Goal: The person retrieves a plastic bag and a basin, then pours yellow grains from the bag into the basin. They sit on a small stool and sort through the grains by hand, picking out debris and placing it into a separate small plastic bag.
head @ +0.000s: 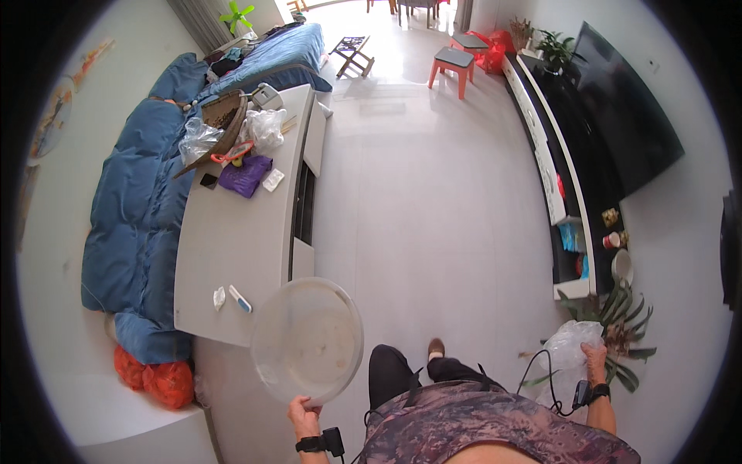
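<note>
By its near rim, my left hand grips a round translucent plastic basin. A few pale smudges mark the basin's floor, and its far side overlaps the corner of the coffee table. Off to the right, my right hand is closed on a crumpled clear plastic bag. The bag hangs beside a strappy-leaved potted plant. What the bag holds, if anything, I cannot tell. Both wrists wear strapped devices with black cables.
On the coffee table lie a purple cloth bag, a woven basket, a phone and a white-and-blue handheld device. A blue sofa lines the left; a TV cabinet lines the right. Stools stand ahead.
</note>
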Demonstrator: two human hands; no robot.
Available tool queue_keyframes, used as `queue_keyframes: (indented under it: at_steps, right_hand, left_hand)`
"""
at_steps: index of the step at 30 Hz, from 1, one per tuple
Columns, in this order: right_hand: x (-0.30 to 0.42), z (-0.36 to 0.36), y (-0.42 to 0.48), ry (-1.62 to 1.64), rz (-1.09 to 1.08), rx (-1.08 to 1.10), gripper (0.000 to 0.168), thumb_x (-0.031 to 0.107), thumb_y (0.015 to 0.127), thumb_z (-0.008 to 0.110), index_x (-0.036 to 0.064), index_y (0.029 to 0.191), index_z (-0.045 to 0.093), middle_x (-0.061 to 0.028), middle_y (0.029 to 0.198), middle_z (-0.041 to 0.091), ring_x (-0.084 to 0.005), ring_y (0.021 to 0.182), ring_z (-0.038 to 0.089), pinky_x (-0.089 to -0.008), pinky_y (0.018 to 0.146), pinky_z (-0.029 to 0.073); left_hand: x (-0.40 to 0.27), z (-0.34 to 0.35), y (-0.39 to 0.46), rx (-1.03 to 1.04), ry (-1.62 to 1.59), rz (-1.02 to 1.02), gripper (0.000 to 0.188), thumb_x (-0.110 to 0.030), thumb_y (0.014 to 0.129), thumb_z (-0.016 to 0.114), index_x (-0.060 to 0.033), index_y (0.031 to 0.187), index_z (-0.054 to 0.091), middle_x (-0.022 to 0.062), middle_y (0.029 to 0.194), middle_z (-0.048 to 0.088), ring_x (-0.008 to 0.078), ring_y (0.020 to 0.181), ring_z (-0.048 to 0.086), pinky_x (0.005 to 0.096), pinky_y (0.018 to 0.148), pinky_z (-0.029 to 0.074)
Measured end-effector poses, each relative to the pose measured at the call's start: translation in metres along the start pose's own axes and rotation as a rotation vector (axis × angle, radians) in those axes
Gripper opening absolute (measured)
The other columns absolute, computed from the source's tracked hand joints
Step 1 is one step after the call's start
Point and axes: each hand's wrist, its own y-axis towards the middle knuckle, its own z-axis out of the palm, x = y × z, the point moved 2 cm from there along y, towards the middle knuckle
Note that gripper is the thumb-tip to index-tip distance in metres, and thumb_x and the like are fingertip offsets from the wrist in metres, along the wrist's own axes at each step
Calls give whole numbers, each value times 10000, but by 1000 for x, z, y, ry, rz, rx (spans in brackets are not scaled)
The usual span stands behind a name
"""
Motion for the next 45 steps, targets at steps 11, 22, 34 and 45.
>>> queue_keyframes:
  at_steps: [11, 22, 34, 45]
  right_hand:
    - [176, 135, 134, -28, 5, -108, 405, 89, 757, 683, -6, 1142, 601, -50, 1013, 646, -182, 880, 598, -304, 824, 464]
    - [263, 247, 263, -13, 111, -184, 411, 85, 751, 689, -8, 1145, 613, -45, 948, 655, -187, 815, 610, -324, 766, 486]
    - [477, 425, 568, 89, 31, 12, 429, 98, 793, 673, -2, 1198, 572, -76, 1048, 648, -208, 920, 611, -323, 854, 481]
    - [639, 555, 755, 51, -10, -25, 365, 96, 780, 694, 12, 1126, 612, -40, 992, 651, -175, 873, 610, -317, 793, 486]
  left_hand:
    - [-155, 267, 148, 12, -44, -131, 121, -37, 684, 585, -32, 780, 512, 94, 769, 557, 266, 664, 597, 383, 579, 524]
    - [-304, 542, 256, 270, 18, -69, 94, -35, 668, 615, -72, 693, 533, 49, 673, 547, 208, 613, 597, 347, 542, 504]
    - [-416, 799, 326, 107, -43, -117, 83, 14, 655, 584, -9, 719, 536, 98, 764, 570, 279, 669, 622, 431, 592, 564]
    - [-521, 1022, 448, 140, -82, -167, 136, 15, 637, 596, -22, 759, 547, 92, 761, 582, 275, 649, 621, 414, 565, 544]
